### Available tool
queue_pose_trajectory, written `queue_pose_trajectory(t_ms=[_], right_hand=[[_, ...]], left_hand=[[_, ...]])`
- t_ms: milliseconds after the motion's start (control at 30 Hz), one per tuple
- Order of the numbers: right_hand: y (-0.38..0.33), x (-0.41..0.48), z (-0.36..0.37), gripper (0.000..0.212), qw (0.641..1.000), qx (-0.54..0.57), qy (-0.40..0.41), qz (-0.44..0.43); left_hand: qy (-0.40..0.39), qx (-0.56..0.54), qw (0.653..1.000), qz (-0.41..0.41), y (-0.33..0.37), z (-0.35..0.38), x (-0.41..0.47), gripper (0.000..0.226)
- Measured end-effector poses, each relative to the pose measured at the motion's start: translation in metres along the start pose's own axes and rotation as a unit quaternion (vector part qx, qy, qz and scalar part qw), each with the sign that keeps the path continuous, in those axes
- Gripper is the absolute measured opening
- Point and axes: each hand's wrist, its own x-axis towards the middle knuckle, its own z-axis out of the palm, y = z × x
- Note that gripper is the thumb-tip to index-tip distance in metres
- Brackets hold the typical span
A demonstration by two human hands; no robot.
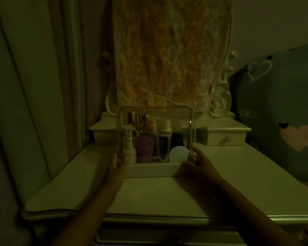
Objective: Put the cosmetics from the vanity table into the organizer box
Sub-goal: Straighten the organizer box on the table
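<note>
Dim light, poor detail. Nearest me, at 6 o'clock, was the bare top of the vanity table [158, 196]. Past it, at centre, both hands were on the organizer box [153, 170], which rested on the table.
- Left hand [116, 164]: at the box's 9 o'clock edge, thumb across the clear front, pinching the wall.
- Right hand [196, 163]: at the 4 o'clock corner, fingers curled round it.
- Cosmetics: inside and upright. A white bottle [128, 141] at 9, a purple tube [145, 147] beside it, a round white jar [179, 154] on edge at 4. The bottles behind were too dark to name.

I judged the filling mostly done.

Risks:
- A tilt or jerk of the box could topple the tall, packed bottles.
- The jar could roll.
- The clear wall could flex out of the left pinch.

Close behind the box, at 12, a draped cloth [167, 50] hung over the mirror frame, and a lift could snag its hem. A small drawer [224, 138] sat at 2, a curtain [34, 86] at 9 and heart-print bedding [283, 112] at 3.
</note>
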Motion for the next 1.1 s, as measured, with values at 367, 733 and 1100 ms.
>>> queue_pose_trajectory(t_ms=[367,733,1100], right_hand=[[-0.021,0.011,0.056,0.067,0.999,-0.033,-0.024,-0.034],[-0.035,0.023,0.103,0.067,0.997,-0.02,-0.051,-0.058],[-0.04,0.03,0.135,0.073,0.997,-0.034,-0.043,-0.056]], left_hand=[[0.019,0.026,0.999,0.008,-0.02,-0.059,0.041,0.062],[0.005,0.029,0.999,0.034,-0.033,-0.114,0.074,0.054],[-0.032,0.022,0.998,0.042,-0.043,-0.153,0.098,0.054]])
